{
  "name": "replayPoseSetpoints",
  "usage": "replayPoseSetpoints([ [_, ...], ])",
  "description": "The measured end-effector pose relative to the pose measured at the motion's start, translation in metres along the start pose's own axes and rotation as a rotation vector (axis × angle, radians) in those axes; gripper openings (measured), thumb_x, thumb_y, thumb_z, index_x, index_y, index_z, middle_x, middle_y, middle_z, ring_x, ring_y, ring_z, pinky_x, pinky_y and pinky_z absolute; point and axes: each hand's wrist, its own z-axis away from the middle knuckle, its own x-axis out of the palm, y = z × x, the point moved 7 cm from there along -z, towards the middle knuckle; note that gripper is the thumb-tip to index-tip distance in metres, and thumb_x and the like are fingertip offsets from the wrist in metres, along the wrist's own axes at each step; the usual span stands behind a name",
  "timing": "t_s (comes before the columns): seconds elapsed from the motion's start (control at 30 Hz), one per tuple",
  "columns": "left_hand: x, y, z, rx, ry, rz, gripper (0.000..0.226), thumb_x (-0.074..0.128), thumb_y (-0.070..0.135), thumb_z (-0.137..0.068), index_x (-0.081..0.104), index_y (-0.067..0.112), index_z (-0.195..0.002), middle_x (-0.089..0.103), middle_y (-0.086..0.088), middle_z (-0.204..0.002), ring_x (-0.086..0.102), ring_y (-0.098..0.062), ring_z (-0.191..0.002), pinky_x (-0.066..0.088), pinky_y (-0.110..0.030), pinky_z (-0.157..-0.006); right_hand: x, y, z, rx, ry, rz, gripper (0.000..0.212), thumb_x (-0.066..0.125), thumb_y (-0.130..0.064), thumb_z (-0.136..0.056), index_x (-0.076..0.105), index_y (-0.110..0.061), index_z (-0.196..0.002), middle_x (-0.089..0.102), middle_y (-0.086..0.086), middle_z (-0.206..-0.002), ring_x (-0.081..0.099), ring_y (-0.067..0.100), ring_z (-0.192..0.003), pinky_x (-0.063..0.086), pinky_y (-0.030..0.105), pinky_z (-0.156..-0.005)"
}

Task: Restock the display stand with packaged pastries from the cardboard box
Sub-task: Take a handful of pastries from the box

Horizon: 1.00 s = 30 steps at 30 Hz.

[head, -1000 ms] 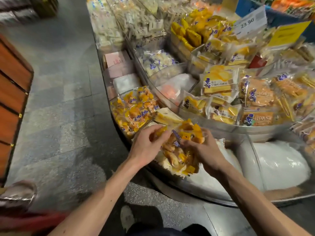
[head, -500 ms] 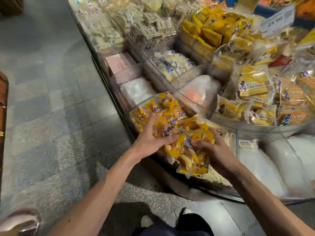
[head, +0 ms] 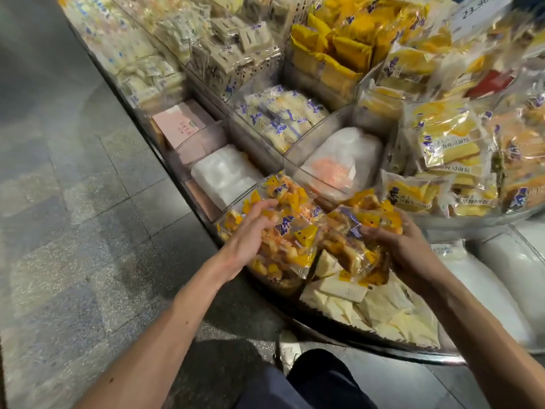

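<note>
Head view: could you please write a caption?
Left hand touches stocked pastry packs while right hand grips a further pack beside them.

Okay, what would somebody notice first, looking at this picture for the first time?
Two bare hands at centre: the right hand grips a bundle of orange-yellow pastry packets, while the left hand spreads over the matching pile beside it. Behind, yellow packets crowd the display stand.

Two hands, the left hand and the right hand; one price card; one pink box; one orange-printed white bag; pastry packets overlapped, uncountable.
</note>
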Motion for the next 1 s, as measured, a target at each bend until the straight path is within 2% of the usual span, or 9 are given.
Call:
replayPoseSetpoints([
  [0.1,-0.010,0.022,-0.038,0.072,0.055,-0.157,0.038,0.055,0.012,-0.096,0.058,0.048,-0.107,0.056,0.005,-0.131,0.055,-0.012,-0.115,0.044,-0.039,-0.104,-0.022,-0.016,-0.013,-0.033,0.093,-0.029,0.049,0.069,0.007,-0.081,0.055,-0.010,-0.124,0.071,0.019,-0.104,0.074,0.025,-0.080,0.060,0.031,-0.058],
  [0.17,-0.011,0.035,-0.066,0.149,0.086,-0.279,0.033,0.067,0.014,-0.091,0.061,0.041,-0.109,0.063,0.003,-0.121,0.059,-0.016,-0.111,0.047,-0.029,-0.094,-0.034,-0.026,-0.020,-0.058,0.135,-0.031,0.041,0.068,0.008,-0.082,0.058,-0.012,-0.117,0.071,0.019,-0.103,0.074,0.026,-0.084,0.062,0.033,-0.061],
  [0.27,-0.001,0.046,-0.104,0.194,0.064,-0.522,0.038,0.074,0.022,-0.086,0.065,0.028,-0.122,0.067,0.003,-0.113,0.062,-0.016,-0.104,0.047,-0.025,-0.088,-0.051,-0.030,-0.025,-0.085,0.208,-0.039,0.050,0.071,0.005,-0.079,0.055,-0.013,-0.122,0.073,0.015,-0.105,0.074,0.025,-0.088,0.060,0.030,-0.060],
  [0.37,0.014,0.051,-0.131,0.244,0.028,-0.717,0.041,0.073,0.027,-0.086,0.064,0.030,-0.125,0.067,0.002,-0.115,0.058,-0.018,-0.108,0.045,-0.028,-0.092,-0.061,-0.028,-0.028,-0.077,0.284,-0.053,0.061,0.080,-0.008,-0.064,0.056,-0.018,-0.118,0.073,0.013,-0.108,0.074,0.024,-0.093,0.063,0.038,-0.072],
  [0.5,0.030,0.040,-0.162,0.266,-0.102,-0.861,0.044,0.073,0.031,-0.085,0.063,0.031,-0.128,0.066,-0.004,-0.120,0.053,-0.025,-0.119,0.043,-0.032,-0.094,-0.060,-0.016,-0.030,-0.051,0.323,-0.048,0.085,0.089,-0.016,-0.060,0.048,-0.015,-0.135,0.070,0.014,-0.119,0.071,0.031,-0.105,0.056,0.054,-0.091],
  [0.63,0.038,0.018,-0.179,0.276,-0.176,-0.896,0.046,0.076,0.047,-0.077,0.063,0.038,-0.120,0.069,0.001,-0.114,0.056,-0.026,-0.115,0.047,-0.038,-0.095,-0.048,-0.008,-0.028,-0.023,0.383,-0.060,0.083,0.085,-0.013,-0.058,0.047,-0.018,-0.131,0.069,0.013,-0.118,0.071,0.029,-0.103,0.056,0.051,-0.091],
  [0.7,0.045,0.008,-0.183,0.326,-0.230,-0.971,0.053,0.069,0.058,-0.078,0.057,0.041,-0.127,0.067,-0.002,-0.119,0.056,-0.027,-0.116,0.047,-0.041,-0.095,-0.040,-0.004,-0.028,-0.017,0.416,-0.060,0.084,0.084,-0.014,-0.057,0.047,-0.018,-0.132,0.069,0.013,-0.118,0.072,0.028,-0.102,0.056,0.050,-0.091],
  [0.83,0.054,-0.001,-0.183,0.459,-0.269,-1.072,0.049,0.060,0.050,-0.093,0.054,0.028,-0.137,0.053,-0.006,-0.125,0.050,-0.025,-0.117,0.042,-0.033,-0.092,-0.023,0.003,-0.026,-0.015,0.451,-0.055,0.084,0.086,-0.014,-0.059,0.047,-0.017,-0.134,0.069,0.013,-0.119,0.072,0.026,-0.101,0.059,0.046,-0.086],
  [1.0,0.053,-0.003,-0.185,0.591,-0.222,-1.103,0.052,0.063,0.053,-0.089,0.059,0.026,-0.134,0.040,-0.010,-0.123,0.051,-0.024,-0.107,0.046,-0.027,-0.080,-0.003,0.012,-0.019,-0.014,0.468,-0.128,0.065,0.076,0.005,-0.078,0.046,-0.014,-0.132,0.071,0.015,-0.114,0.074,0.028,-0.094,0.061,0.033,-0.068],
])
